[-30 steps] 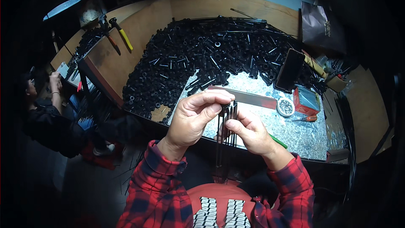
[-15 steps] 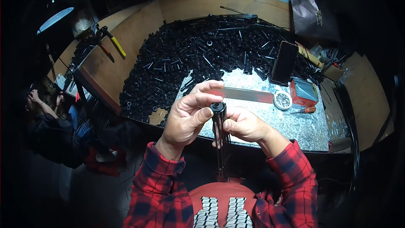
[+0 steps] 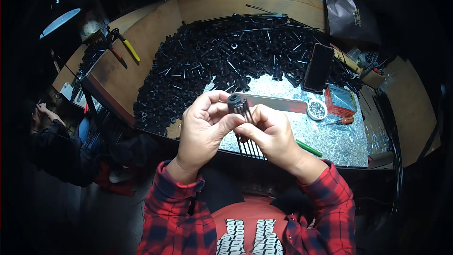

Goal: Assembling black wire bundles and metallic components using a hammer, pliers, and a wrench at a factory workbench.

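Note:
Both hands hold a black hub with thin rods (image 3: pixel 234 100), which looks like part of an umbrella frame. Its round end, with a hole in the middle, points up, and several rods fan down below my fingers. My left hand (image 3: pixel 200 127) is closed on it from the left, the thumb pressing just under the round end. From the right, my right hand (image 3: pixel 271 132) pinches the rods between thumb and fingers. Behind the hands, a flat metal bar (image 3: pixel 278 103) lies on the speckled worktop (image 3: pixel 337 141). A green stick-like thing (image 3: pixel 309 148) lies by my right wrist.
A large heap of black tubular parts (image 3: pixel 203 61) covers the bench's back and left. At right are a phone (image 3: pixel 318 68), a round white dish of small bits (image 3: pixel 316 109), a red box (image 3: pixel 340 101) and a screwdriver (image 3: pixel 344 121). Pliers (image 3: pixel 126 46) hang on the left board. Another person's hands (image 3: pixel 42 111) show far left.
The hub has moved up and left and tilted, and its rods now spread apart below my hands. My right hand has shifted its grip. The green thing has come into view.

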`<state>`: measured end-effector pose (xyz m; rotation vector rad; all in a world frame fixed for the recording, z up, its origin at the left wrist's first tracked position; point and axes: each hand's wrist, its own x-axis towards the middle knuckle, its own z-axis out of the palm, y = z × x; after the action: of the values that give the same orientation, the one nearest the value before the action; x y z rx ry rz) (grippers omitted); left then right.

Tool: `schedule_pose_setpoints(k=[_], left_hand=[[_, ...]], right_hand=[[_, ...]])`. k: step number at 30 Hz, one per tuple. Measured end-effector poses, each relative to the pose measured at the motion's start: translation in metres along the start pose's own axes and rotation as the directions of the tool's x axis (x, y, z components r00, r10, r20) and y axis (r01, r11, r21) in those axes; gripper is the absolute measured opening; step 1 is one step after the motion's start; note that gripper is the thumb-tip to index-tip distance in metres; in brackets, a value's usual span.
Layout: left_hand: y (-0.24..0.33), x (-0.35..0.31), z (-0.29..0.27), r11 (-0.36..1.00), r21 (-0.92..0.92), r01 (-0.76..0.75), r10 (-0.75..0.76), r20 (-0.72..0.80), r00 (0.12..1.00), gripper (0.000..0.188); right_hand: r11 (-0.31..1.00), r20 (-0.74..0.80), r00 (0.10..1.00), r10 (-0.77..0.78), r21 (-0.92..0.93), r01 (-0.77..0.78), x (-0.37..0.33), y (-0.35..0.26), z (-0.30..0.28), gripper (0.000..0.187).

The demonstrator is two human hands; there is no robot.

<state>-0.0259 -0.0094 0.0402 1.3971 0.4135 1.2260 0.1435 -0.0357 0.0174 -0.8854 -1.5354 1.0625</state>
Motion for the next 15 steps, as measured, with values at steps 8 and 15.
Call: schedule_pose_setpoints(k=[8, 15], left_hand=[[0.006, -0.005, -0.015, 0.771, 0.617, -0.155, 0.148, 0.063, 0.987, 0.031], [0.012, -0.007, -0.029, 0.796, 0.574, -0.193, 0.088, 0.206, 0.975, 0.027]], right_hand=[[0.959, 0.051, 0.996, -0.07, -0.27, 0.082, 0.001, 0.012, 0.005, 0.02], [0.985, 0.254, 0.96, 0.119, 0.095, -0.147, 0.003, 0.019, 0.007, 0.011]])
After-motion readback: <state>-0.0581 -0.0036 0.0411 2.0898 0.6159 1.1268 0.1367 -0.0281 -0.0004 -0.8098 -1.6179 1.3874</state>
